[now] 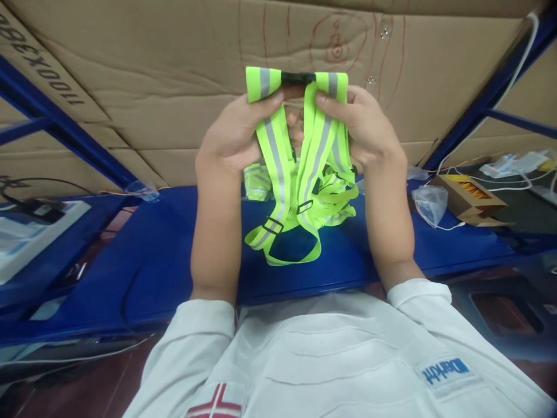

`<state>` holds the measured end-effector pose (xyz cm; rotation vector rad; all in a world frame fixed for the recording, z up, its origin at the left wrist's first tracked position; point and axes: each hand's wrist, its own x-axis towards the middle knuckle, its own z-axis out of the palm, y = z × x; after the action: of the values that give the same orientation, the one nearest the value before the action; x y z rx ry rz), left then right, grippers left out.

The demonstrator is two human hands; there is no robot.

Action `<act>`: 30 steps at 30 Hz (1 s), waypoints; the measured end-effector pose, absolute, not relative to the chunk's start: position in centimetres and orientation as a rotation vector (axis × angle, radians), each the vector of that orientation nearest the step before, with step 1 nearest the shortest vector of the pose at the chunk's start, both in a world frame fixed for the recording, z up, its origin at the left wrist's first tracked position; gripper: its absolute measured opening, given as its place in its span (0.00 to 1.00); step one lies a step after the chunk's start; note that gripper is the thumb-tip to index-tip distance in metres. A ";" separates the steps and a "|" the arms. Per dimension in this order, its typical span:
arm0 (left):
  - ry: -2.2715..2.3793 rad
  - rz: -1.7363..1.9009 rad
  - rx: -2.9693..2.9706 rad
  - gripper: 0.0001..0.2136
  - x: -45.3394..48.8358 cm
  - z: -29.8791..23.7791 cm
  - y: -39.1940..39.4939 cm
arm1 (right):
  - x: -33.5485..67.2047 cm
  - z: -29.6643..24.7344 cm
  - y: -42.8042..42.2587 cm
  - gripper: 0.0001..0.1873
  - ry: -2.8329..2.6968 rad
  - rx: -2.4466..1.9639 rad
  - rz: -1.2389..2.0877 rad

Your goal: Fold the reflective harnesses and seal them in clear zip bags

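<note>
Harness, hi-vis yellow-green w/ grey reflective stripe, is up in both our hands. Our L hand pinches it just L of the black connector, thumb on the near face; our R hand pinches it just R of the same piece, thumb likewise. Both grips are narrow, filled w/ webbing, connector btwn them. Below the grip the straps hang down, black slide adjusters near the bottom, lowest loop in front of the blue tabletop. Behind & below the grip we see a pile of matching straps, partly hidden. Well R of the grip: clear plastic bag beside a cardboard box. Beyond the grip: cardboard sheet w/ red pen marks.
</note>
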<state>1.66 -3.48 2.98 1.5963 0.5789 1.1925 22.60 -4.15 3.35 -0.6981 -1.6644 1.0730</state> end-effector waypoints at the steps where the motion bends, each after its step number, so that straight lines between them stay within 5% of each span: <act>1: 0.539 1.168 1.597 0.12 1.5 3.1 -3.4 | 22.5 3.3 -4.0 0.24 -1.653 -0.651 1.129; 15: 0.705 1.374 1.573 0.11 2.4 2.4 -2.7 | 22.3 1.9 -0.2 0.21 -1.580 -0.618 1.193; 22: 0.510 1.143 1.407 0.07 1.1 3.2 -2.3 | 22.5 2.9 -1.0 0.08 -1.560 -0.625 1.272; 30: 0.496 1.293 1.305 0.06 3.0 3.3 -3.0 | 22.0 3.6 -2.6 0.13 -1.555 -0.694 1.269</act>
<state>3.01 -2.96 3.28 1.3049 0.4959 1.2931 21.98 -2.58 3.65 -0.6944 -1.5549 1.2693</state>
